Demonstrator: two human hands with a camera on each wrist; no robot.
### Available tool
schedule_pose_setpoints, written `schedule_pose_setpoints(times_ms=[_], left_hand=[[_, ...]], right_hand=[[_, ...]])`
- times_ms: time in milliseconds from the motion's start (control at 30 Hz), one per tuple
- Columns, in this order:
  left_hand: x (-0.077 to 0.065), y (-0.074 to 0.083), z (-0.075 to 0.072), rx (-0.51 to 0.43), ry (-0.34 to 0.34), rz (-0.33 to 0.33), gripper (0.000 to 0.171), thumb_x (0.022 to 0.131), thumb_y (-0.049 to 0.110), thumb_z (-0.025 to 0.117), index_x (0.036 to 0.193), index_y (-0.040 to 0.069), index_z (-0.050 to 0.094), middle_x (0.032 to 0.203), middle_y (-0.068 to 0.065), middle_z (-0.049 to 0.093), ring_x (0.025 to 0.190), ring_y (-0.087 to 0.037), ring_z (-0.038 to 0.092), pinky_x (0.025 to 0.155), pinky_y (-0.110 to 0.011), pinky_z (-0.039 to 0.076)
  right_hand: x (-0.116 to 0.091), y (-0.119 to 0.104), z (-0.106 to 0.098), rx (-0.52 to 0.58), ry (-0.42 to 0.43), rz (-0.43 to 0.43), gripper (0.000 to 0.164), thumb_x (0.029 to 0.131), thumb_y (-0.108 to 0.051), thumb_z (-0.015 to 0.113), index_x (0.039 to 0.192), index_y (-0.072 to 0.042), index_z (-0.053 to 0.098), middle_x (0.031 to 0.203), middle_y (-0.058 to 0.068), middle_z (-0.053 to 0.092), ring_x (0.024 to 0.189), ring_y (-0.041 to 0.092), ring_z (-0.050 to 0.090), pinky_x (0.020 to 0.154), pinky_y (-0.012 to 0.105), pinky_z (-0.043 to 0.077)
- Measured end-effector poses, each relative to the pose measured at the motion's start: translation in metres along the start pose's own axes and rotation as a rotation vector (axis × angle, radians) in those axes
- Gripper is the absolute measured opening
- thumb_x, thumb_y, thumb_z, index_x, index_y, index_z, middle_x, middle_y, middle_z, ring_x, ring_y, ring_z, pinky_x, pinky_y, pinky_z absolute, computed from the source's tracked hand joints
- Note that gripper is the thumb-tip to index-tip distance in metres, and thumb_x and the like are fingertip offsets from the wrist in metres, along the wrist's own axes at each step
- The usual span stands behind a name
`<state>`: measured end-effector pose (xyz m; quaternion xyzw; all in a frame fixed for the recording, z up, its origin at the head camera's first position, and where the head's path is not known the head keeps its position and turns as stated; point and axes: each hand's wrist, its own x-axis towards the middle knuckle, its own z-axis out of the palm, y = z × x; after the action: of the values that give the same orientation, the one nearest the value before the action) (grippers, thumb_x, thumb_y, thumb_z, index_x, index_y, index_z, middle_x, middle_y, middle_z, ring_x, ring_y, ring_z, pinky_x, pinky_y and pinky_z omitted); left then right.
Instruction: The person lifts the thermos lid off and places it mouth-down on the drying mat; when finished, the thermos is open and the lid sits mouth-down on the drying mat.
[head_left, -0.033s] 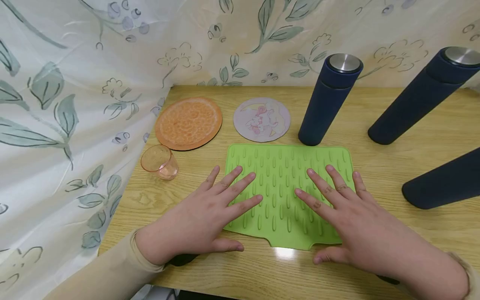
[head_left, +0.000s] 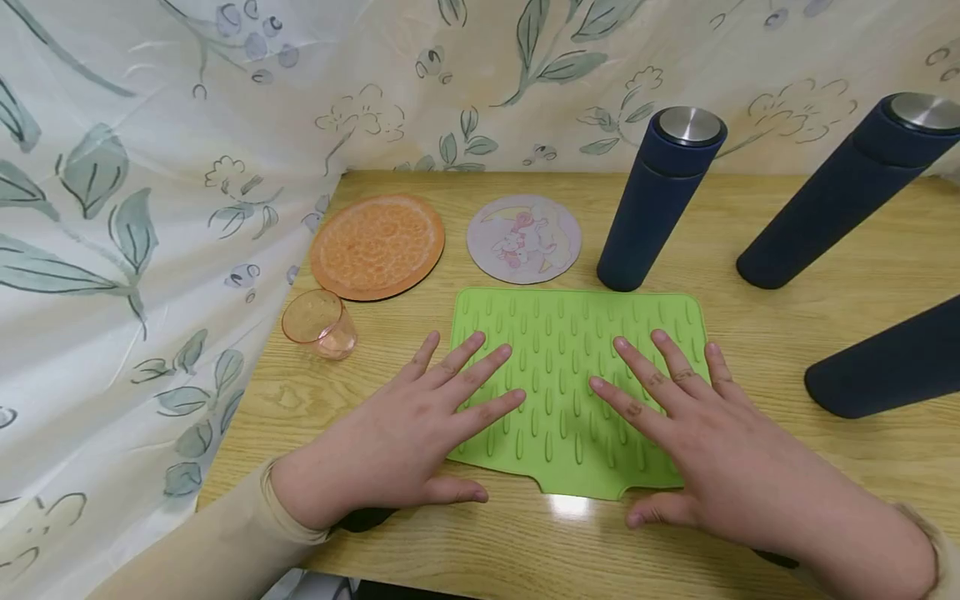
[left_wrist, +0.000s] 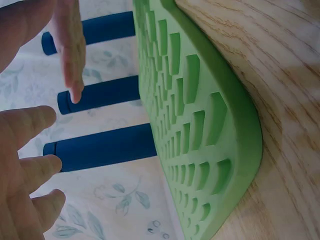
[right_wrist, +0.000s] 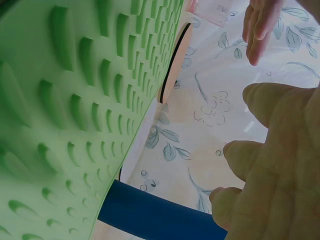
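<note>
Head view first, with 12 o'clock pointing straight away from the person: the green mat lies flat on the wooden table, sort of between the two hands, long axis running 9 to 3. Left hand is around its 8:30 side, right hand around 4. So the mat's roughly at 2 from the left one and 10 from the right one, and I'd guess any next move hinges on that. Right hand looks slightly nearer, since it covers more of the mat, but honestly it's close. Both hands are empty, fingers spread and mostly straight, well apart from each other. Wrist cams show a gap under the fingers, so they hover above the mat rather than press it. An upright dark blue bottle stands just past the mat's far edge at 1 o'clock; a clear pinkish cup is off toward 9:30. Versus the earlier head frame? Can't spot any real difference: hands, mat, bottle and cup all look put.
</note>
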<state>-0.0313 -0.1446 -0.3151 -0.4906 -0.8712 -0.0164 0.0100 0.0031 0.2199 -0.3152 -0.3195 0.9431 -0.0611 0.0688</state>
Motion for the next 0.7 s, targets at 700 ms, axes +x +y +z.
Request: schedule_pose_setpoints(times_ms=[700], left_hand=[[-0.0067,-0.0038,0.0048,-0.107,0.004,-0.021,0.092,0.095,0.071,0.075,0.168,0.022,0.049,0.177,-0.012,0.041,0.164,-0.037,0.038,0.129,-0.071,0.032]], right_hand=[[0.0030,0.0033,0.0010,0.014,0.021,0.014,0.118,0.080,-0.087,0.074,0.176,-0.031,0.032,0.187,0.008,0.005,0.169,0.051,0.010,0.128,0.082,0.003]])
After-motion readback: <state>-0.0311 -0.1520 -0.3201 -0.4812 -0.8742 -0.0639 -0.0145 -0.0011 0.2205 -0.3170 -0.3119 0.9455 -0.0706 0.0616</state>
